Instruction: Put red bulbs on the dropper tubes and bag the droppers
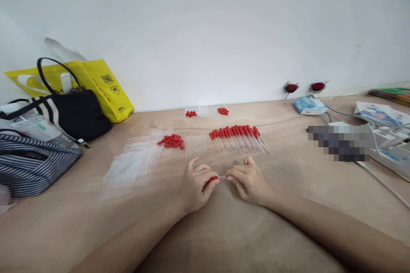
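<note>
Red elongated bulb [212, 179], left hand [199, 183]; thin translucent stick [222, 177], right hand [248, 182].

The left hand [199, 183] and right hand [251, 181] are bare, and so are the left forearm [137, 234] and right forearm [320, 217]. Each forearm tapers smoothly to a slim wrist. A small dark spot [170, 212] marks the left forearm, near its wrist.
</note>
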### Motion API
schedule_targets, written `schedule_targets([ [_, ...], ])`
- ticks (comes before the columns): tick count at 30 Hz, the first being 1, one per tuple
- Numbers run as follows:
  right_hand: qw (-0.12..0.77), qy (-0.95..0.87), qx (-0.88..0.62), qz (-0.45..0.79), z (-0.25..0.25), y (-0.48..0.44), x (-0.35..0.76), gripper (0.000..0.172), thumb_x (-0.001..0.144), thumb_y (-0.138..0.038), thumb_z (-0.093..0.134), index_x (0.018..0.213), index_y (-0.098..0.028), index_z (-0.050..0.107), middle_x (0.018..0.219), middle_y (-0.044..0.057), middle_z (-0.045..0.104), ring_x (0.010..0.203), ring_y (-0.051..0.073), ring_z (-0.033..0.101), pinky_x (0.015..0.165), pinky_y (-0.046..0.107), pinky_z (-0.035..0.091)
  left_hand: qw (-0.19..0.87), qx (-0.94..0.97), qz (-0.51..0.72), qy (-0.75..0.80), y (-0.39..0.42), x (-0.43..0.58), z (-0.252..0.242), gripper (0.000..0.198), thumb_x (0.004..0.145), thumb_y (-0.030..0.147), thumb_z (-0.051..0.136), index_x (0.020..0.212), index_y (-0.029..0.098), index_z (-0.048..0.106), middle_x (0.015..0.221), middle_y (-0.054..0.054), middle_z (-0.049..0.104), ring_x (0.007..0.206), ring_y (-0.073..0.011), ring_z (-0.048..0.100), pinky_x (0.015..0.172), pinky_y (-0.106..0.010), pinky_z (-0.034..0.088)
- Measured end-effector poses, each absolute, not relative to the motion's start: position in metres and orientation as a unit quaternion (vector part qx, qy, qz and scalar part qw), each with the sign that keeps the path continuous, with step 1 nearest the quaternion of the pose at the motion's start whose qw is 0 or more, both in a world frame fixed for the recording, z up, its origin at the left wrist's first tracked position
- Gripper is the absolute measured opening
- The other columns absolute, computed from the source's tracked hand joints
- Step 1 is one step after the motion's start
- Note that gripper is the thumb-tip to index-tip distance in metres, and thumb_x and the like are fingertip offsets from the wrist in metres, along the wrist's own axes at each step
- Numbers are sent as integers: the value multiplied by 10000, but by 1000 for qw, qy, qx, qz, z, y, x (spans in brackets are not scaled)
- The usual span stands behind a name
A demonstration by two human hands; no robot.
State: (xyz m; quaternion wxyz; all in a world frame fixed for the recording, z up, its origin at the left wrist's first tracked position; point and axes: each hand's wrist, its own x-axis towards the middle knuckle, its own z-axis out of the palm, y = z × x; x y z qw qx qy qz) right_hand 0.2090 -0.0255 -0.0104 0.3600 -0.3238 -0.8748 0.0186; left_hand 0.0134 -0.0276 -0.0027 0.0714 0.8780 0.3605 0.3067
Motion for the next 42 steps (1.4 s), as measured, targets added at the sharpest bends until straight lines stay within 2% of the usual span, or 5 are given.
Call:
schedule_targets([
  [19,261,-909,-326,2,3,-21,218,188,846,-251,460,896,-215,638,715,30,624,712,145,487,654,301,237,44,890,247,382,-12,-4,10,156,835,263,475,791,255,624,743,27,662,814,-157,566,993,-449,134],
  [24,291,-871,-388,82,-4,-17,218,190,840,-218,443,861,-198,631,734,32,638,703,150,515,669,290,302,4,819,339,464,-2,-11,5,270,833,312,456,1075,223,537,988,-51,617,953,-199,527,915,-393,304],
  [28,345,-782,-508,111,-10,8,212,188,822,-220,435,846,-182,618,756,38,648,709,162,549,663,277,347,-47,728,386,565,16,-30,2,232,792,300,491,991,198,554,925,-59,620,907,-227,541,829,-377,373],
  [35,327,-714,-617,58,-7,48,185,154,780,-203,449,884,-159,554,766,42,657,810,193,565,710,298,282,-100,635,285,711,28,-52,5,236,732,260,554,963,218,575,981,-69,598,943,-292,499,772,-408,369],
  [42,273,-718,-639,29,-7,54,171,132,763,-223,448,824,-181,557,737,30,649,796,187,554,706,308,219,-148,668,216,697,31,-57,3,214,746,281,535,948,237,589,973,-68,588,956,-278,474,769,-396,328],
])
